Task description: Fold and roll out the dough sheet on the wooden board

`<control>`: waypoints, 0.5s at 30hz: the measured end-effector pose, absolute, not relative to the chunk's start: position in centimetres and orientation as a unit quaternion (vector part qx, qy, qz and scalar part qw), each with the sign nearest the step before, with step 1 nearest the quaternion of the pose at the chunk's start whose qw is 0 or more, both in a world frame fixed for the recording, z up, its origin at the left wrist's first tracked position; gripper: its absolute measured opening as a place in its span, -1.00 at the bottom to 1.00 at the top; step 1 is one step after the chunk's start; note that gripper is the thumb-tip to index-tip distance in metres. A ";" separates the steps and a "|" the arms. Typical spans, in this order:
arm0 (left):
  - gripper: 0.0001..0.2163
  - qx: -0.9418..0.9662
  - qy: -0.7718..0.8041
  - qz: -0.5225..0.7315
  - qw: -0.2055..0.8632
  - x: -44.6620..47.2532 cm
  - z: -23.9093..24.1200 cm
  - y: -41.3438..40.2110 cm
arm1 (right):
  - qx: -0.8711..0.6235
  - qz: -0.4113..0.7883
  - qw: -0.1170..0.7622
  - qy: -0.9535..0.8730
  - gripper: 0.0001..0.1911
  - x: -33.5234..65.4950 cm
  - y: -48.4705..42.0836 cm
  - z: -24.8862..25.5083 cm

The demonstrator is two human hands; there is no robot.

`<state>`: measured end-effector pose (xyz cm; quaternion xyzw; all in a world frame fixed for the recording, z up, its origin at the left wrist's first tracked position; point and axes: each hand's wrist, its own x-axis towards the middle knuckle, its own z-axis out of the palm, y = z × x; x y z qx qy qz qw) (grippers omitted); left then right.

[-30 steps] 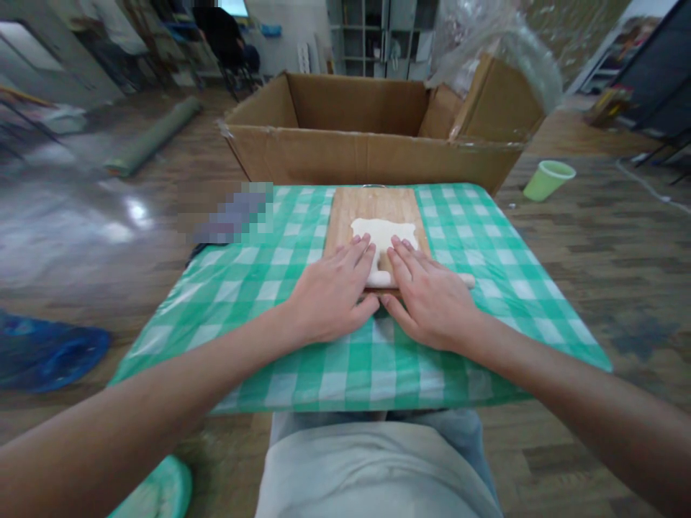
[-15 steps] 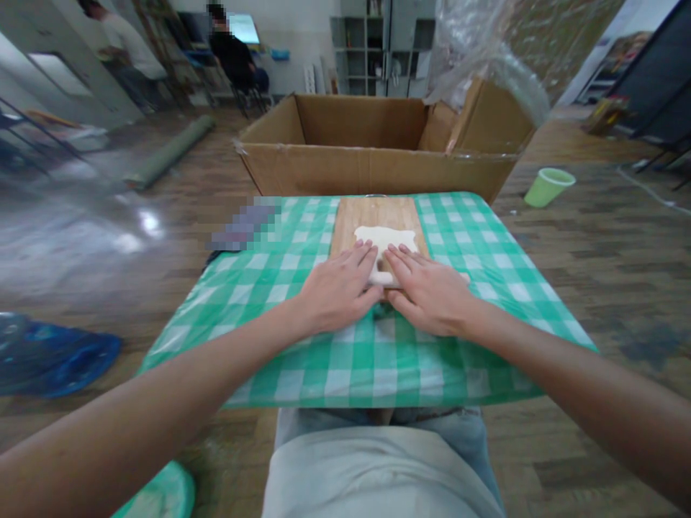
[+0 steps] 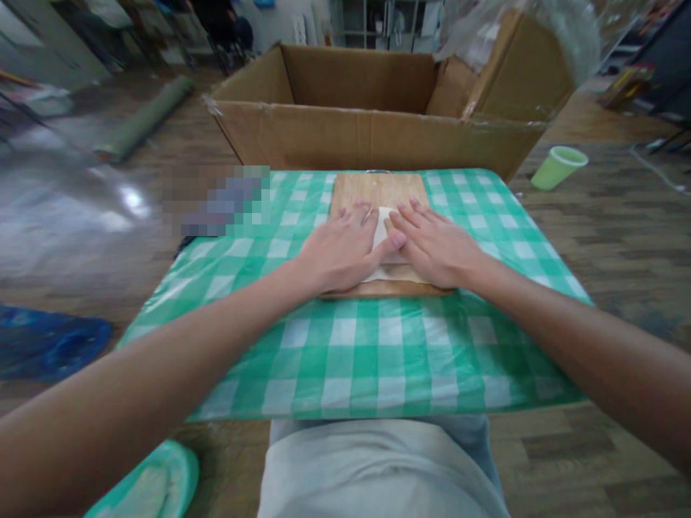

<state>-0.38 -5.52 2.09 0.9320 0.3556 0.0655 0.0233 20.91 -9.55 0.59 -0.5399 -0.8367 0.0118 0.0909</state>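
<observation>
A flat sheet of pale dough (image 3: 381, 221) lies on a wooden board (image 3: 378, 188). My left hand (image 3: 345, 248) rests over the dough's left part, palm down, fingers stretched forward and thumb reaching inward. Palm down as well, my right hand (image 3: 436, 243) covers the right part with its fingers extended. The left thumb touches or overlaps the right hand's inner edge. Most of the dough is hidden by both hands. Whether a roller lies beneath the palms, I cannot tell.
A green-and-white checked cloth (image 3: 345, 360) covers the table. Behind it stands a large open cardboard box (image 3: 324, 133). A light green bin (image 3: 558, 167) is on the floor at right, a green basin (image 3: 186, 478) at lower left. A blurred item (image 3: 227, 201) lies at the table's left corner.
Both hands have slid forward over the dough from the board's near end, uncovering the board's front edge. A pale rod visible under the hands before is now hidden. The view has tilted downward.
</observation>
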 end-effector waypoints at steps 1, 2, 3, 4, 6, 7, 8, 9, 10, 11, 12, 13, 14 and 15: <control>-0.29 0.931 0.357 0.073 0.022 -0.6 2.0 -6.2 | -0.545 0.005 0.088 -0.834 -0.30 20.5 -10.5 0.9; -0.29 0.930 0.358 0.080 0.022 -0.8 2.0 -6.9 | -0.548 0.000 0.088 -0.832 -0.30 20.1 -11.4 1.2; -0.29 0.929 0.359 0.084 0.023 -1.0 2.0 -7.6 | -0.553 -0.003 0.088 -0.829 -0.31 19.7 -12.3 1.5; -0.30 0.929 0.359 0.086 0.026 -1.2 2.0 -8.3 | -0.556 -0.004 0.089 -0.827 -0.31 19.3 -13.2 1.7; -0.34 0.930 0.355 0.087 0.034 -1.6 2.1 -9.3 | -0.560 -0.007 0.090 -0.824 -0.30 18.8 -14.5 2.0; -0.37 0.932 0.350 0.086 0.037 -1.8 2.2 -9.8 | -0.560 -0.009 0.091 -0.824 -0.29 18.7 -15.0 2.0; -0.40 0.934 0.344 0.084 0.038 -2.0 2.3 -10.2 | -0.557 -0.014 0.092 -0.825 -0.29 18.6 -15.4 2.0; -0.42 0.937 0.338 0.083 0.037 -2.2 2.5 -10.5 | -0.552 -0.018 0.094 -0.828 -0.29 18.5 -15.8 2.0; -0.44 0.939 0.332 0.082 0.034 -2.3 2.5 -10.9 | -0.547 -0.022 0.095 -0.832 -0.29 18.5 -16.1 1.9; -0.43 0.941 0.326 0.083 0.030 -2.4 2.6 -11.2 | -0.542 -0.026 0.097 -0.835 -0.29 18.4 -16.4 1.8; -0.42 0.943 0.321 0.085 0.026 -2.6 2.6 -11.5 | -0.537 -0.030 0.097 -0.837 -0.29 18.4 -16.6 1.8; -0.41 0.944 0.316 0.088 0.022 -2.7 2.6 -11.7 | -0.533 -0.034 0.097 -0.840 -0.28 18.3 -16.9 1.7; -0.39 0.946 0.312 0.089 0.019 -2.8 2.6 -12.0 | -0.530 -0.037 0.097 -0.841 -0.26 18.2 -17.2 1.7; -0.37 0.947 0.307 0.089 0.017 -2.9 2.5 -12.3 | -0.528 -0.040 0.098 -0.843 -0.24 18.2 -17.5 1.6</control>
